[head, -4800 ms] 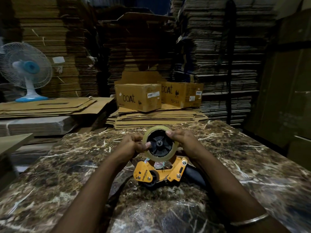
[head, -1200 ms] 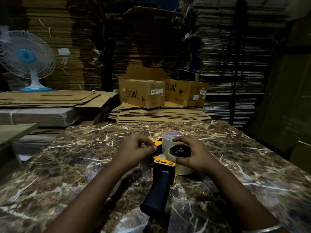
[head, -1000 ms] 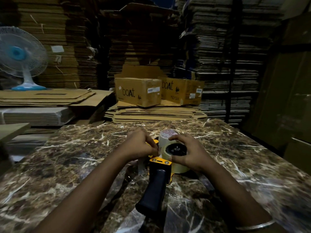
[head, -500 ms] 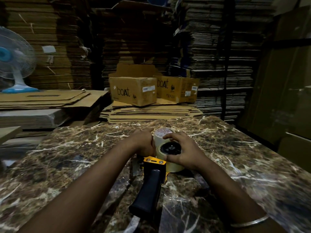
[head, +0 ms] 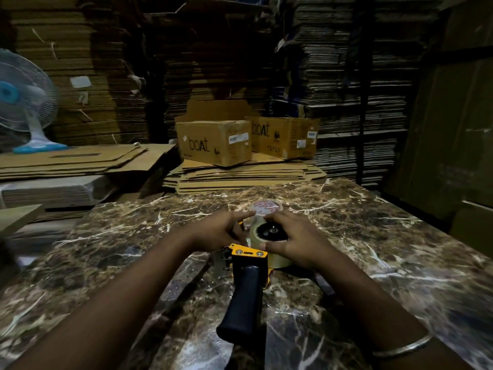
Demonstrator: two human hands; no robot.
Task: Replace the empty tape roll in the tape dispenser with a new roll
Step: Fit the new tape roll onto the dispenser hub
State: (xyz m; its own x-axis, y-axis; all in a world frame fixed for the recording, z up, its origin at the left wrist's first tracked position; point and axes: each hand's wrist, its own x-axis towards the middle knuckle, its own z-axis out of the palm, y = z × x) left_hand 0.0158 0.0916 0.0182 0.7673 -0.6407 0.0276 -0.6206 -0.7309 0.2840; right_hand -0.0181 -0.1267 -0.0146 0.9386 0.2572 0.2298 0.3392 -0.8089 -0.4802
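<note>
The room is dim. Soft light shines on the marble worktop (head: 373,236), making pale shiny spots near its front edge. Behind the worktop, the cardboard stacks (head: 346,76) are dark. The fan (head: 24,102) looks blurry and bent.

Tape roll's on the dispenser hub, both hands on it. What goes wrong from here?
Roll may not be fully seated: the right hand grips the tape roll on the hub, seating unclear. The dispenser lies on its side on slick marble; it may slide. The left hand works near the front; a cutter there could nick fingers.
</note>
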